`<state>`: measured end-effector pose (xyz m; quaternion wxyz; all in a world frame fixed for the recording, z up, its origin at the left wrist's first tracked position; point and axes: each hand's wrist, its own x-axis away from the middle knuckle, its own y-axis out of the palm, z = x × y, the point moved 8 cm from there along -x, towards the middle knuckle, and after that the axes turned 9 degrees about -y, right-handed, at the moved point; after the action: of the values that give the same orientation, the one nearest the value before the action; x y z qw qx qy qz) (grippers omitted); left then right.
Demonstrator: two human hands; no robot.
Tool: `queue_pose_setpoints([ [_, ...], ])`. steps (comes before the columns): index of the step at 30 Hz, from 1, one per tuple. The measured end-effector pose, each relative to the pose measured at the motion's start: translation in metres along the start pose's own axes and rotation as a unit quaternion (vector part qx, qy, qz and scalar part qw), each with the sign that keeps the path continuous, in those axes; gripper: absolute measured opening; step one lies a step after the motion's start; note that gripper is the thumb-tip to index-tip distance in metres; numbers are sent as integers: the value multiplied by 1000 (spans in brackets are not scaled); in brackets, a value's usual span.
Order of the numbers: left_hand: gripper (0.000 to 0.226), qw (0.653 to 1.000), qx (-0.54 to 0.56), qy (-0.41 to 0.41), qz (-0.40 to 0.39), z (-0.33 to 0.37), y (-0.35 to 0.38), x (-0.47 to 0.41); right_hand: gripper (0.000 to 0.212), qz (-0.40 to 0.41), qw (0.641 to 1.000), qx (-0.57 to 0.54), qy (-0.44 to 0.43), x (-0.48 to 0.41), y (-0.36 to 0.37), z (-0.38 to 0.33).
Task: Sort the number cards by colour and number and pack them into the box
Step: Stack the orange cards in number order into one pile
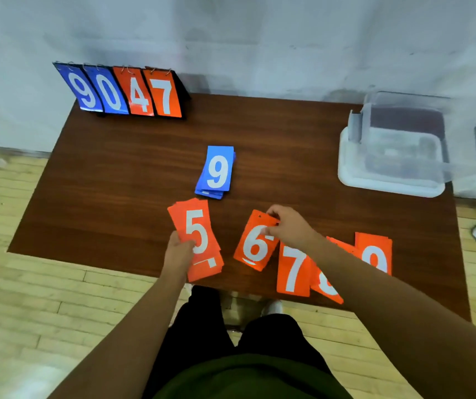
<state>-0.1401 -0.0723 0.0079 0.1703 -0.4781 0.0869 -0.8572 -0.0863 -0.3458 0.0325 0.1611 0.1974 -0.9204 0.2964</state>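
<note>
Blue looks finished from here: a blue stack [216, 171] sits squared up near the middle of the table [101, 182], a 9 on top. Orange is the job in hand. The left hand [177, 251] grips the orange stack [199, 240] by its near end, thumb laid across the 5 on top, close to the near edge. The right hand [287, 226] pinches the far end of the orange 6 [252, 249], fingers curled over its top corner, the card just beside that stack. I'd say the 6 goes on next.

Along the near edge to the right wait the orange 7 [293, 269], the orange 8 [324, 285] half hidden by the forearm, and the orange 9 [375, 253]. The clear box [403, 168] at the far right corner is too blurred to read, but I make out no cards in it. Packing looks not yet begun.
</note>
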Motion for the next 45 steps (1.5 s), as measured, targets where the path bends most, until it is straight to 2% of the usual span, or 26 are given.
queue_pose_setpoints([
  [2,35,1000,-24,1,-18,3,9,4,32,-45,997,-69,4,3,-14,-13],
  [5,36,989,-41,-28,-139,3,47,18,36,-74,994,-83,20,11,-16,-27],
  [8,31,969,-10,-46,-243,7,87,41,36,-1,1000,-11,15,15,-13,-27],
  [10,28,963,-9,-41,-268,8,102,49,34,59,998,-3,23,22,-15,-20],
  [12,39,955,-51,-28,-290,6,112,53,34,82,996,-11,30,28,-16,-11],
  [15,55,948,-122,-7,-295,1,119,53,36,91,995,-21,19,32,-20,1],
  [17,52,956,-109,-1,-272,-1,118,44,29,138,990,-15,22,35,-35,17],
  [19,48,968,-74,-7,-238,-4,110,35,31,157,985,47,53,37,-45,45],
  [23,53,974,-71,-38,-210,-16,93,28,77,10,966,236,100,40,-16,84],
  [26,53,976,-62,-48,-202,-24,82,25,85,-11,932,354,76,36,-2,87],
  [28,50,978,-55,-55,-195,-28,77,24,84,-6,927,366,76,31,-2,87],
  [30,50,979,-61,-55,-188,-30,73,24,75,-13,935,344,87,27,-3,89],
  [33,53,983,-93,-50,-148,-30,66,22,48,-5,963,262,69,23,-5,85],
  [36,49,987,-131,-10,-87,-17,60,22,55,17,994,91,67,27,-21,66],
  [38,50,984,-164,27,-68,-4,59,26,52,-12,998,8,64,29,-31,51],
  [42,52,970,-217,67,-91,18,71,34,40,-106,993,-36,33,30,-37,24],
  [45,52,961,-222,69,-148,28,91,48,36,-93,994,-58,19,25,-37,10],
])
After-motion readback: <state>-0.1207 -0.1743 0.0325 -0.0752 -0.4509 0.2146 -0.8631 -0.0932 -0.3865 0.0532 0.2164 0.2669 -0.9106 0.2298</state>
